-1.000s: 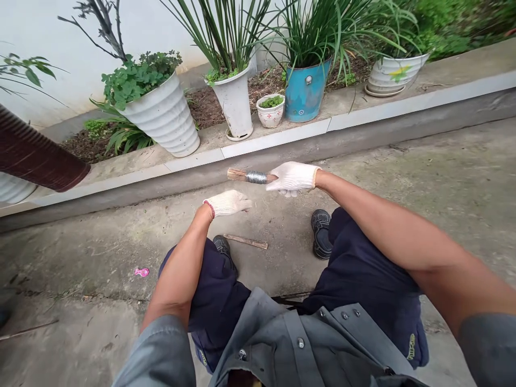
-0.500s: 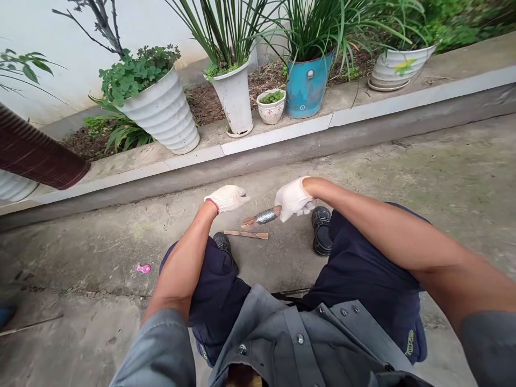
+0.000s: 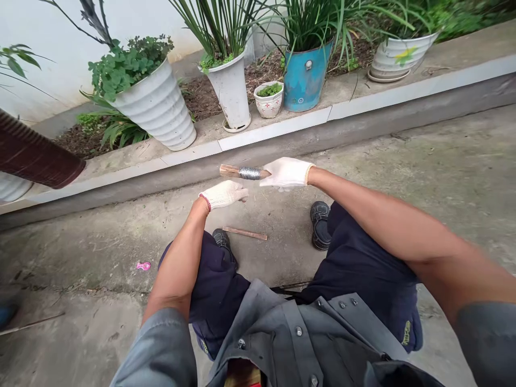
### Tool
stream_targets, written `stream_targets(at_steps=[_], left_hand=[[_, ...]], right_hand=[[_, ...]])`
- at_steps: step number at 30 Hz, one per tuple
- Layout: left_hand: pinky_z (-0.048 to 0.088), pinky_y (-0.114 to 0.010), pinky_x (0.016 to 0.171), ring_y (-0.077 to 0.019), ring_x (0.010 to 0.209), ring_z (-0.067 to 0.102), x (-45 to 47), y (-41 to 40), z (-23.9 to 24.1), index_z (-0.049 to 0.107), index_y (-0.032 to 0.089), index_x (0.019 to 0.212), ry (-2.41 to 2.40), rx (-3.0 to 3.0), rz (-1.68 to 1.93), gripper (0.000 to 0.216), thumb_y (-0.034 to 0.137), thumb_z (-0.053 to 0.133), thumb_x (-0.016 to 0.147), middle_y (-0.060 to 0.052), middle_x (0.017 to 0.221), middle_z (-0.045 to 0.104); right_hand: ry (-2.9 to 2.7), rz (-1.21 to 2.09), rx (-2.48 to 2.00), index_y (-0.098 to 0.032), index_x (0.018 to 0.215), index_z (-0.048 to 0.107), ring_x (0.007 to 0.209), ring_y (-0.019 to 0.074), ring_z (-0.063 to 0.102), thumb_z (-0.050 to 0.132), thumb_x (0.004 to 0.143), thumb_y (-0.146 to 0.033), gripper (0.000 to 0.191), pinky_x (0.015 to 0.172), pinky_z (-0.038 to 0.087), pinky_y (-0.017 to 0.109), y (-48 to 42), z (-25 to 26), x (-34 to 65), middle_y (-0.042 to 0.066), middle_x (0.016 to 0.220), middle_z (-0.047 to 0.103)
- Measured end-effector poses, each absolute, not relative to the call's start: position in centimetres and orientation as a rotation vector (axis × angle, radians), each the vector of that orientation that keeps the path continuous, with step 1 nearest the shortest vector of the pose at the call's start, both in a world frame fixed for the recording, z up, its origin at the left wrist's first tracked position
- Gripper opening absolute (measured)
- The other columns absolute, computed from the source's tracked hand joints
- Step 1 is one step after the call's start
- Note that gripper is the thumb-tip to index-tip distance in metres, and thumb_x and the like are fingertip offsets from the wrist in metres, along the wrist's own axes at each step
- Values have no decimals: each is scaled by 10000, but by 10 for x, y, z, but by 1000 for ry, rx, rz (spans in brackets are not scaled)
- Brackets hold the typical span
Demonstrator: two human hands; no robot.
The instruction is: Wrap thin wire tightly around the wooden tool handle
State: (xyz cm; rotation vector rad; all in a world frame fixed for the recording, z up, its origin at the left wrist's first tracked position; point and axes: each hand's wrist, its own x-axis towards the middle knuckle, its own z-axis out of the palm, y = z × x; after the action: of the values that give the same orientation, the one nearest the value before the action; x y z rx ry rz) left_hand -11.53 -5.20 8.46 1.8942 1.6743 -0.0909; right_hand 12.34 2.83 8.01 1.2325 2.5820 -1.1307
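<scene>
My right hand (image 3: pixel 287 173), in a white knit glove, is closed on a short wooden stick wrapped with grey wire (image 3: pixel 243 172), held level and pointing left above my knees. My left hand (image 3: pixel 223 194), also gloved, hovers just below and left of the stick's free end with its fingers drawn together; whether anything is pinched in them I cannot make out. A second thin wooden stick (image 3: pixel 245 233) lies on the concrete between my shoes.
A raised concrete kerb (image 3: pixel 274 137) runs across ahead, carrying a ribbed white pot (image 3: pixel 159 110), a tall white pot (image 3: pixel 231 94), a small patterned pot (image 3: pixel 268 104), a blue bucket (image 3: pixel 304 80) and a white bowl planter (image 3: pixel 399 56). A pink scrap (image 3: pixel 143 265) lies left.
My right hand swung the wire-wrapped stick down towards the ground stick half a second ago and has lifted it back up level. My left hand stayed about where it was.
</scene>
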Motion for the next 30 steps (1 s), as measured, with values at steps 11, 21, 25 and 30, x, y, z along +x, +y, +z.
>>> stream_targets(at_steps=[11, 21, 25, 30], left_hand=[[392, -292, 622, -183, 694, 537, -128, -48, 84, 775, 177, 858, 1663, 1956, 32, 351, 477, 608, 929, -27, 765, 690], [343, -344, 631, -194, 644, 538, -107, -52, 86, 783, 172, 828, 1790, 2160, -277, 492, 478, 444, 1010, -90, 797, 738], [333, -353, 623, -203, 639, 551, -99, -51, 85, 791, 181, 820, 1738, 2155, -330, 494, 482, 446, 1005, -93, 786, 737], [402, -325, 665, -203, 674, 597, -102, -54, 86, 777, 208, 787, 1737, 2029, -228, 440, 456, 477, 991, -50, 768, 724]], right_hand=[[2308, -1714, 733, -176, 905, 622, 545, 117, 618, 843, 846, -657, 533, 505, 498, 217, 21, 104, 154, 16, 682, 684], [2333, -517, 842, -146, 904, 782, 698, 287, 745, 716, 885, -433, 295, 666, 572, 389, 14, 60, 122, 131, 785, 744], [2449, -261, 1055, -148, 1093, 845, 990, 363, 775, 721, 863, -346, 328, 846, 578, 429, 22, 56, 109, 207, 1027, 794], [2490, -312, 1319, -153, 1231, 824, 1077, 393, 763, 648, 930, -441, 452, 892, 574, 453, 35, 65, 108, 224, 1148, 787]])
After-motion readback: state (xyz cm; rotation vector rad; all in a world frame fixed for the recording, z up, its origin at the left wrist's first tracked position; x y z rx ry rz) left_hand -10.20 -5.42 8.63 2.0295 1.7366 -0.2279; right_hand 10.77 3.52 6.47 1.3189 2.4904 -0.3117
